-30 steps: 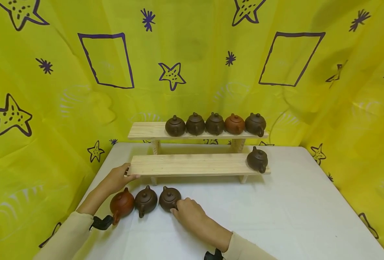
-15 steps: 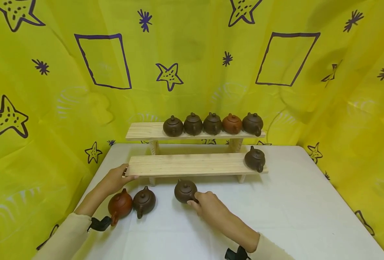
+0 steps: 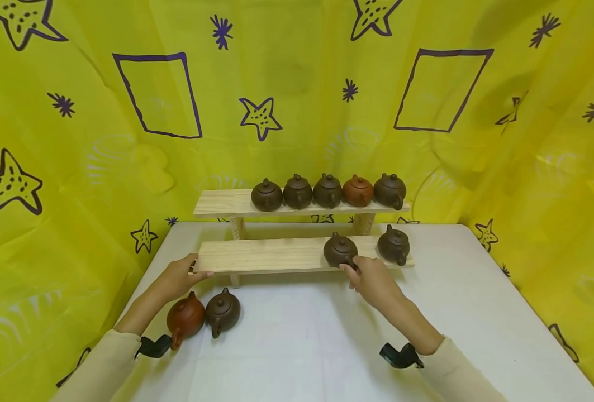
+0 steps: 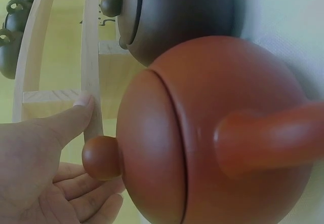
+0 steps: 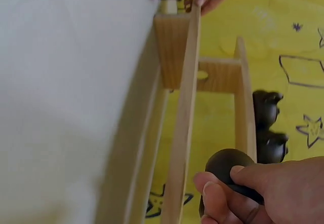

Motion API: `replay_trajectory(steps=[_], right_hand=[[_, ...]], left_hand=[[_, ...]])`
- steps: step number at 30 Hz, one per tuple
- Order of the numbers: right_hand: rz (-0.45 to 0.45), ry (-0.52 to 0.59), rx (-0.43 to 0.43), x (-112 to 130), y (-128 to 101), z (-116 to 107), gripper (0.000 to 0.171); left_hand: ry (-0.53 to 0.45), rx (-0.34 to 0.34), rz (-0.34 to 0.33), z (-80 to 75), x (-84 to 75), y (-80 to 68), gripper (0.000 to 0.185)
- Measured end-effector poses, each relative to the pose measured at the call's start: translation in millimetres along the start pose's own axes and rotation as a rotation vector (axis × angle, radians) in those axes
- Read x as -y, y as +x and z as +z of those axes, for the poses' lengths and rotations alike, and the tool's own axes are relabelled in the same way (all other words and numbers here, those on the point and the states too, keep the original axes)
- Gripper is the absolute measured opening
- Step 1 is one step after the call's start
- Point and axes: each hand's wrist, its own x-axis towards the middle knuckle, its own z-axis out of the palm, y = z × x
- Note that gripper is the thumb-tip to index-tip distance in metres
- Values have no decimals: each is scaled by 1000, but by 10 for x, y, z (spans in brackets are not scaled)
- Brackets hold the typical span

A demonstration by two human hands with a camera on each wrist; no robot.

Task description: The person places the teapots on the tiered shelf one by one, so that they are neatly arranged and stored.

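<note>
My right hand (image 3: 379, 283) pinches the handle of a dark brown teapot (image 3: 339, 249), which is at the lower board's front part, left of another dark teapot (image 3: 394, 244). In the right wrist view, thumb and fingers close on that teapot (image 5: 228, 164); whether its base touches the board cannot be seen. My left hand (image 3: 178, 278) holds the left end of the two-tier wooden shelf (image 3: 261, 255), thumb on the front edge. Below it on the table stand a reddish-brown teapot (image 3: 186, 316) and a dark teapot (image 3: 223, 314), side by side. The reddish one (image 4: 217, 133) fills much of the left wrist view.
Along the upper board (image 3: 221, 202) stands a row of several teapots, mostly dark, with one reddish-brown teapot (image 3: 358, 191) among them. A white cloth covers the table (image 3: 286, 346). Yellow patterned fabric (image 3: 297, 100) hangs behind and at both sides.
My right hand has carried the dark teapot from the table row up and rightward to the lower board. My left hand stays at the shelf's end.
</note>
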Motion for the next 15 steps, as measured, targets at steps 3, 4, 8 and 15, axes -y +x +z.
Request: replay_trajectory(steps=[3,4,8,15], right_hand=[[26,-19,-22,-112,33,-54,37],[33,-22,-26,-145,39,-63,37],[48,-13,-34,-229,51,-87,36],[72,-4,-60,-308,72,-94,36]], left_hand=[[-5,0,-5,1,7,-10,69],[-4,0,-3,1,9,-12,68],[-4,-4,5,-1,14,-13,68],[-9,3,-3,-5,20,-3,71]])
